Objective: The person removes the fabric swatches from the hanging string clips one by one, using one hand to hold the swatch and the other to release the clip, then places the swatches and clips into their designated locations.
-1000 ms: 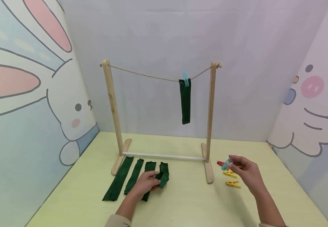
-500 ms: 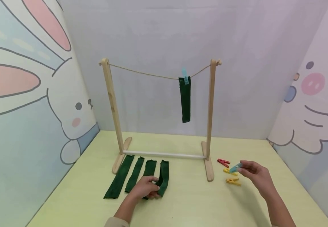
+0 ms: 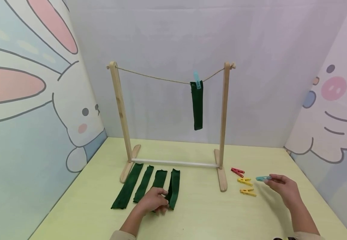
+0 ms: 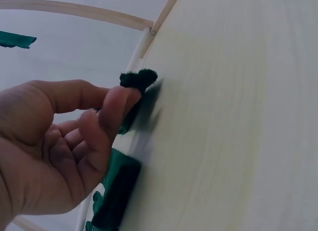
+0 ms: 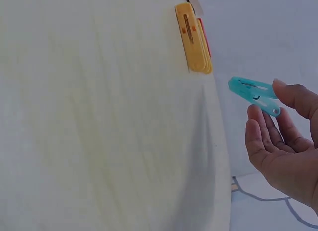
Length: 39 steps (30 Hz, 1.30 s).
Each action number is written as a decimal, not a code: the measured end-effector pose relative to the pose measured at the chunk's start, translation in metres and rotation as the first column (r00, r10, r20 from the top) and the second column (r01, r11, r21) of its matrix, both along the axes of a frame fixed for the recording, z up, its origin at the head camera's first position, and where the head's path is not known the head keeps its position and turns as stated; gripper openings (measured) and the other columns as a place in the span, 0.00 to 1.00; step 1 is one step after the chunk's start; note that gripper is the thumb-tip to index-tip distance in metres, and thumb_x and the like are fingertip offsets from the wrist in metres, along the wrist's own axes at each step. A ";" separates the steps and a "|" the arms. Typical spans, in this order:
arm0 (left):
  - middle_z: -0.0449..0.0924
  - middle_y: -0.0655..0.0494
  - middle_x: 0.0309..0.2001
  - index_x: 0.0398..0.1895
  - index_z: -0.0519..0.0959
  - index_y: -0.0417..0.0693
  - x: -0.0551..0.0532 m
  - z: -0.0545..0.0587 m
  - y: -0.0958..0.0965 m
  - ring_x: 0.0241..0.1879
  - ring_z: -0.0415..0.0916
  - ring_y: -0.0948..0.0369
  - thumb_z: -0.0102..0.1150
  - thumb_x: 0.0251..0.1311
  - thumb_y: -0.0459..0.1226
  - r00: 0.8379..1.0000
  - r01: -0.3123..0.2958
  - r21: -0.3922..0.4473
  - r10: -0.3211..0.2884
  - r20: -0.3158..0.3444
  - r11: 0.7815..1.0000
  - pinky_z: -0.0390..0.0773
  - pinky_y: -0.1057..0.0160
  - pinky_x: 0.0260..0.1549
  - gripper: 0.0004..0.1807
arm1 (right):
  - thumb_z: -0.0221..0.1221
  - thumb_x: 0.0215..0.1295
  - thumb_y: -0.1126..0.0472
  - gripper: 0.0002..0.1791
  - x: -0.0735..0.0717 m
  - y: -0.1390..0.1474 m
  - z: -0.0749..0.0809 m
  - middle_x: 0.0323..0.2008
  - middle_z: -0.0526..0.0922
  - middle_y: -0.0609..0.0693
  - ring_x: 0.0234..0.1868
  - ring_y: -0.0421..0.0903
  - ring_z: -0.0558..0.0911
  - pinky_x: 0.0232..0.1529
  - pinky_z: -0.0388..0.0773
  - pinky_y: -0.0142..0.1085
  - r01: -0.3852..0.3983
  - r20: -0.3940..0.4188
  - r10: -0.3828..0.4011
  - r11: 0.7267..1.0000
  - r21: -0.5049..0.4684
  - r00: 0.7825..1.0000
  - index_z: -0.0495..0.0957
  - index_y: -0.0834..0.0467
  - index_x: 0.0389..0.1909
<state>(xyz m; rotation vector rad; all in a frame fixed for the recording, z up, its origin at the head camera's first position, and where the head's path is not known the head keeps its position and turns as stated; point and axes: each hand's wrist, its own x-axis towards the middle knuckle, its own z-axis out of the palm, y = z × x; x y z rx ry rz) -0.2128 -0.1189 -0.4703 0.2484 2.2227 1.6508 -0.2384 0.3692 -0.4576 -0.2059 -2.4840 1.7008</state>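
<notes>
My left hand (image 3: pixel 153 200) is low over the table and pinches the near end of the rightmost green cloth strip (image 3: pixel 176 186) between thumb and finger. That bunched end (image 4: pixel 138 79) shows at the fingertips in the left wrist view. Part of the neighbouring strip (image 3: pixel 159 179) is hidden under the hand. At the right, my right hand (image 3: pixel 287 190) holds a light-blue clothespin (image 5: pixel 253 92) by its handles, thumb above and fingers below, raised over the table. Another green strip (image 3: pixel 197 108) hangs from the rope line (image 3: pixel 158 78), gripped by a light-blue clothespin (image 3: pixel 197 81).
Two more green strips (image 3: pixel 128 186) lie at the left. One red clothespin (image 3: pixel 237 172) and two yellow clothespins (image 3: pixel 247 192) lie left of my right hand. A wooden stand with two posts (image 3: pixel 224 116) and a white bottom bar (image 3: pixel 175 162) spans the back of the table.
My left hand has lowered the rightmost strip, which now lies straighter along the table. My right hand has moved right with the light-blue clothespin, away from the red and yellow ones.
</notes>
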 end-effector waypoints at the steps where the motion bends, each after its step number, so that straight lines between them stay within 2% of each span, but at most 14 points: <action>1: 0.81 0.47 0.23 0.51 0.71 0.27 0.000 0.000 0.000 0.17 0.77 0.60 0.58 0.53 0.27 1.000 0.000 -0.007 0.000 -0.011 1.000 0.71 0.65 0.14 0.21 | 0.65 0.57 0.57 0.34 -0.002 0.002 -0.001 0.32 0.77 0.36 0.32 0.31 0.78 0.37 0.76 0.29 0.001 0.012 -0.001 1.000 -0.004 1.000 0.65 0.76 0.56; 7: 0.81 0.49 0.23 0.49 0.73 0.29 0.001 0.000 -0.004 0.18 0.76 0.58 0.60 0.53 0.30 0.999 0.032 -0.047 -0.034 -0.036 0.998 0.72 0.63 0.17 0.20 | 0.64 0.58 0.59 0.34 -0.013 0.015 -0.009 0.32 0.77 0.39 0.31 0.31 0.78 0.37 0.77 0.31 0.004 0.076 -0.003 1.000 -0.014 0.997 0.62 0.79 0.56; 16: 0.81 0.48 0.28 0.51 0.73 0.33 0.008 -0.001 -0.010 0.23 0.76 0.55 0.58 0.58 0.34 0.995 0.102 -0.004 -0.102 -0.009 0.995 0.71 0.61 0.19 0.18 | 0.66 0.54 0.62 0.27 -0.022 0.031 -0.020 0.29 0.78 0.43 0.27 0.34 0.77 0.31 0.77 0.33 0.037 0.168 -0.040 0.999 0.019 0.985 0.70 0.79 0.48; 22: 0.80 0.48 0.29 0.50 0.75 0.36 0.005 0.007 -0.011 0.26 0.76 0.55 0.58 0.59 0.35 0.991 0.124 0.002 -0.124 -0.041 0.992 0.72 0.60 0.22 0.17 | 0.66 0.53 0.61 0.26 -0.026 0.032 -0.024 0.26 0.80 0.46 0.25 0.41 0.77 0.26 0.75 0.34 0.054 0.172 -0.070 0.994 0.098 0.983 0.73 0.77 0.46; 25: 0.80 0.47 0.30 0.51 0.74 0.35 0.003 0.011 -0.012 0.28 0.75 0.54 0.57 0.60 0.34 0.989 0.137 -0.001 -0.136 -0.062 0.991 0.72 0.59 0.25 0.17 | 0.66 0.52 0.60 0.27 -0.028 0.032 -0.024 0.27 0.80 0.48 0.26 0.42 0.76 0.25 0.74 0.34 0.036 0.165 -0.057 0.991 0.128 0.985 0.73 0.76 0.46; 31: 0.79 0.50 0.33 0.53 0.73 0.35 -0.001 0.022 -0.010 0.33 0.77 0.51 0.57 0.61 0.35 0.980 0.172 -0.018 -0.173 -0.097 0.985 0.74 0.52 0.33 0.18 | 0.66 0.53 0.57 0.30 -0.028 0.033 -0.026 0.30 0.80 0.49 0.27 0.41 0.76 0.27 0.74 0.33 0.020 0.161 -0.046 0.987 0.159 0.986 0.72 0.76 0.49; 35: 0.79 0.52 0.37 0.54 0.73 0.37 -0.004 0.031 -0.005 0.37 0.77 0.54 0.57 0.61 0.35 0.969 0.194 -0.034 -0.197 -0.151 0.980 0.75 0.54 0.37 0.18 | 0.64 0.57 0.53 0.36 -0.025 0.032 -0.018 0.32 0.80 0.48 0.28 0.39 0.77 0.29 0.75 0.34 0.008 0.167 -0.030 0.991 0.130 0.985 0.65 0.77 0.56; 39: 0.77 0.50 0.41 0.55 0.73 0.42 -0.007 0.036 0.000 0.39 0.75 0.56 0.58 0.62 0.37 0.959 0.191 -0.015 -0.190 -0.212 0.981 0.75 0.60 0.36 0.19 | 0.61 0.61 0.48 0.43 -0.021 0.028 0.001 0.35 0.80 0.45 0.31 0.32 0.76 0.37 0.77 0.37 -0.016 0.174 0.006 0.998 0.058 0.985 0.57 0.77 0.61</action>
